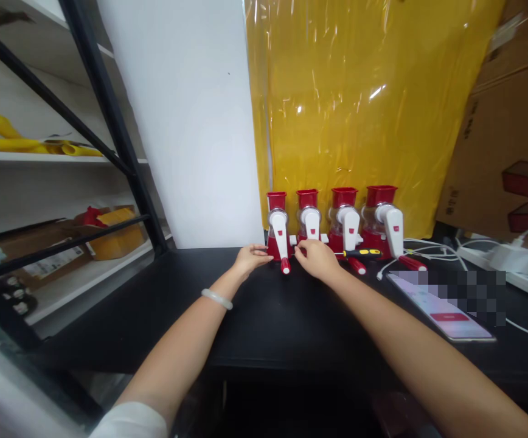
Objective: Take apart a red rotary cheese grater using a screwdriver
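Observation:
Several red and white hand-crank rotary graters stand in a row on the black tabletop. My left hand is at the left side of the leftmost rotary grater, its fingertips and thumb against the red base. On the other side of that grater, my right hand has its fingers pinched by the small white side knob. This hand partly covers the base of the second grater. Right of my hand, a screwdriver with a yellow and black handle lies across the front of the third grater.
The rightmost grater stands near white cables and a power strip. A phone lies on the black table. A cardboard box is at right, and a black-framed shelf at left.

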Demonstrator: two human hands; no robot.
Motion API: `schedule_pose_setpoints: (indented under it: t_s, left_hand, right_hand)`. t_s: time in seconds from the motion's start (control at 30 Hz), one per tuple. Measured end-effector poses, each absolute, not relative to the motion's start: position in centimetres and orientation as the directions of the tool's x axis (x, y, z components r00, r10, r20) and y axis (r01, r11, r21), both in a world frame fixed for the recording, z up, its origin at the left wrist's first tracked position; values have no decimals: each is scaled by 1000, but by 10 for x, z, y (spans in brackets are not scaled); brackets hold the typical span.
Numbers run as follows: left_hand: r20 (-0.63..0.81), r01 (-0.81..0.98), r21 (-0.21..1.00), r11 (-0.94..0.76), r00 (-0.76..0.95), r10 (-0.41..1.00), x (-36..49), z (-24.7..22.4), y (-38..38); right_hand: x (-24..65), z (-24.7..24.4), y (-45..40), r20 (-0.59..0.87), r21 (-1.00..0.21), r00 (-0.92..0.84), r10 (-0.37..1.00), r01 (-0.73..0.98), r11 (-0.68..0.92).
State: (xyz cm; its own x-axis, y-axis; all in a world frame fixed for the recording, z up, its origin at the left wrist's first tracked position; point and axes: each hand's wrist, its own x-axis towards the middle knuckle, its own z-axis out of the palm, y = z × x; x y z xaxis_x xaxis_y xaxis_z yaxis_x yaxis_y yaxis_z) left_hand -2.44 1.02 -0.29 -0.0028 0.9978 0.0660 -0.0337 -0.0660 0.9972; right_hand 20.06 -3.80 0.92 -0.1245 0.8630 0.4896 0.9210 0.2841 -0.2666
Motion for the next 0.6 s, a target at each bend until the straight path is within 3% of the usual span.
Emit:
schedule_pose_setpoints:
  t_s: [0.2, 0.4, 0.6]
  left_hand:
    - [66, 125, 991, -55, -86, 994, -31, -2, 21]
    - [350, 48, 937, -346, -117, 929, -15, 30, 33]
    - [550, 414, 812, -412, -302, 779, 13, 69, 55]
  right_hand:
    - [201, 12, -40, 481, -276, -113, 869, 922, 272]
    - [199, 10, -39, 488, -264, -129, 863, 921, 287]
    - [197, 7, -38, 495, -241, -128, 859, 930, 278]
